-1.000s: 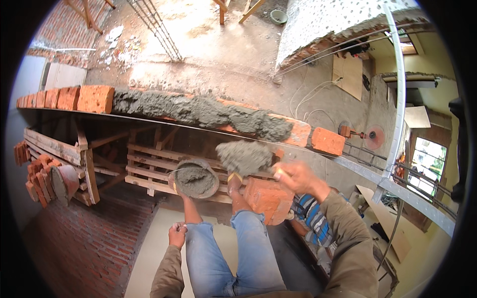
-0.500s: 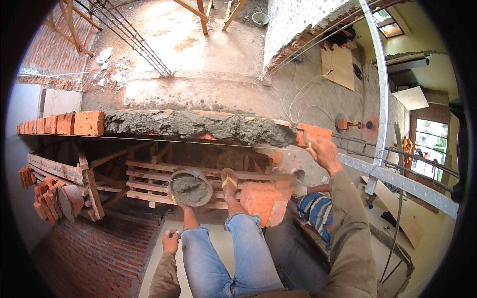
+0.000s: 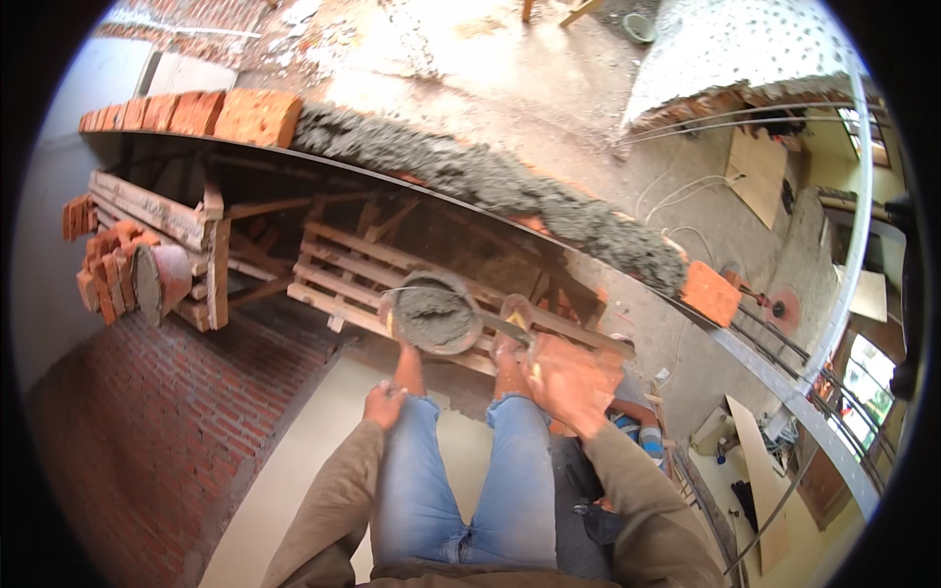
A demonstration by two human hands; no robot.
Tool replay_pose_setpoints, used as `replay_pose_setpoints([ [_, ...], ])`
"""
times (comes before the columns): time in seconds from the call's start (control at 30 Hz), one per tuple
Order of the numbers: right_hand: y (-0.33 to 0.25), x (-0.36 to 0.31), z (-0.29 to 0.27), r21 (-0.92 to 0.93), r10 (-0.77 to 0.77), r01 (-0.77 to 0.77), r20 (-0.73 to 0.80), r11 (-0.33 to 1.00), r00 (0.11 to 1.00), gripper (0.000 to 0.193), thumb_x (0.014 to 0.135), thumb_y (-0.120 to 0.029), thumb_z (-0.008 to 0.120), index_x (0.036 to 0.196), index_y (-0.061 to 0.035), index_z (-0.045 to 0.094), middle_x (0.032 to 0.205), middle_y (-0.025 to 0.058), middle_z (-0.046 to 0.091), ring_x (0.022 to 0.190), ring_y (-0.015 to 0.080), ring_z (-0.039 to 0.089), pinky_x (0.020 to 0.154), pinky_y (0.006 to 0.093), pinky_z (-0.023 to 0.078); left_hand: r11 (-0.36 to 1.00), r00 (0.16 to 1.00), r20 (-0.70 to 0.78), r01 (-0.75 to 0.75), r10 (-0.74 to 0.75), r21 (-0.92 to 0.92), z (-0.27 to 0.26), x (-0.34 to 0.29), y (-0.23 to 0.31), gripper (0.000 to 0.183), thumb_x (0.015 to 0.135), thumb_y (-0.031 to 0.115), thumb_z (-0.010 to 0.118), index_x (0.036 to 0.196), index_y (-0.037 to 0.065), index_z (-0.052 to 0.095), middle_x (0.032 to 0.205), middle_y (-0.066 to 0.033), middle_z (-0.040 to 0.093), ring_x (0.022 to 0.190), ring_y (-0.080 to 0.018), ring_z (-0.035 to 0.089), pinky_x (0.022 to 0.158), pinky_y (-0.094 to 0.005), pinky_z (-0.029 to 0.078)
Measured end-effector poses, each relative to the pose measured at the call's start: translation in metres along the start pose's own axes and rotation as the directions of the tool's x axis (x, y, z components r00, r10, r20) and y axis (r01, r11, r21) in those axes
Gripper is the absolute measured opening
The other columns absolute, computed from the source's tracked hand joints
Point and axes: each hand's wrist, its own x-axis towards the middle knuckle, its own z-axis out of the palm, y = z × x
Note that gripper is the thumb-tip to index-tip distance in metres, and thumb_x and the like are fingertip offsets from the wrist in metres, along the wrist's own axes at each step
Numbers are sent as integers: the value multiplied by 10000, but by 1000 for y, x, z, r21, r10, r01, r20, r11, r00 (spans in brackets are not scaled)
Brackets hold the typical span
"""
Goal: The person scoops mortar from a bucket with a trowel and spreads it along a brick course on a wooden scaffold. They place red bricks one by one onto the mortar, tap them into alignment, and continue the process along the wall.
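My right hand (image 3: 567, 387), blurred, is closed round the handle of a trowel (image 3: 508, 327). The trowel's blade points left toward a bucket (image 3: 448, 350) of wet grey mortar (image 3: 431, 309), which stands on wooden slats between my sandalled feet. My left hand (image 3: 384, 402) is beside my left knee, its fingers curled; what they hold, if anything, is too small to make out. In front runs a brick wall top with a thick bed of grey mortar (image 3: 470, 176). Bricks (image 3: 257, 118) sit along its left part, and one brick (image 3: 711, 294) is at its right end.
A taut string line (image 3: 392, 179) follows the wall's near edge. Stacked bricks (image 3: 600, 367) lie beyond my right hand. Left are wooden trestles (image 3: 157, 216), more bricks and a second bucket (image 3: 169, 279). A metal frame (image 3: 833, 446) crosses the right side. Another person (image 3: 637, 421) is below right.
My right hand has come down from the wall's right end to beside the bucket, bringing the trowel. The view has turned and shifted; my left hand stays by my knee.
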Motion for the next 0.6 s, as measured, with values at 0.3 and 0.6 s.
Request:
replay_pose_setpoints([
  [0.3,-72,216,217,-437,-67,89,67,895,996,282,907,-107,571,1112,82,613,1001,180,678,881,311,719,664,378,599,965,992,-60,89,-107,-246,0,126,-43,297,933,158,705,1121,-63,645,1031,-117,704,980,-164,644,890,-335,520],
  [0.6,-22,149,203,-437,-13,98,194,894,981,390,945,-177,563,1272,34,575,979,196,653,927,354,683,756,441,589,944,990,12,136,-139,-300,4,217,-55,449,825,218,815,1107,-87,646,1035,-116,710,930,-176,659,848,-323,530],
])
